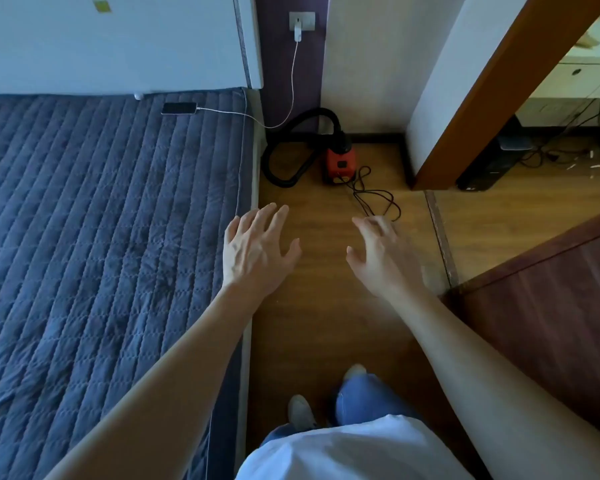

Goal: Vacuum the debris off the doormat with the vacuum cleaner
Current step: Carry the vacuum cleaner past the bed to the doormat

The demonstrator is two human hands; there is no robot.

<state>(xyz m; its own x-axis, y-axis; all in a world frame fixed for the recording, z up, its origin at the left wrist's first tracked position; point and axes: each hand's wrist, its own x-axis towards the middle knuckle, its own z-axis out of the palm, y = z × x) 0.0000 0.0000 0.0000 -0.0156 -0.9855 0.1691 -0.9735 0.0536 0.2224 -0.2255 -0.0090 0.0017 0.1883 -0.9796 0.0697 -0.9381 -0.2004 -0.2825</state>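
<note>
Where the bed point(101, 237) lies: left of the left hand point(257, 247), its edge below that forearm. Hazard: it narrows the passage; a carried machine may knock against it.
Floor point(326, 323): beneath both hands, a narrow wooden strip. Hazard: little room to turn with a trailing hose.
Left hand: fingers straight and spread, holding nothing.
Right hand point(374, 251): fingers loosely bent, holding nothing.
Vacuum cleaner point(340, 164): red body on the floor beyond both hands, well apart, against the wall corner. Not yet grasped.
Hose point(284, 157): black loop beyond the left hand, beside the bed. Hazard: lifted carelessly, it may hook the cable hanging above it.
Power cord point(374, 199): loose coils on the floor just beyond the right hand. Hazard: tripping, or snagging a foot when stepping forward. Whether it is plugged in cannot be told.
Charging cable point(293, 81): white, beyond the left hand, running from wall to bed. Hazard: a tug would drag the phone off.
Phone point(179, 108): on the bed, beyond and left of the left hand.
Doormat: not in view; the machine must be carried to it.
</note>
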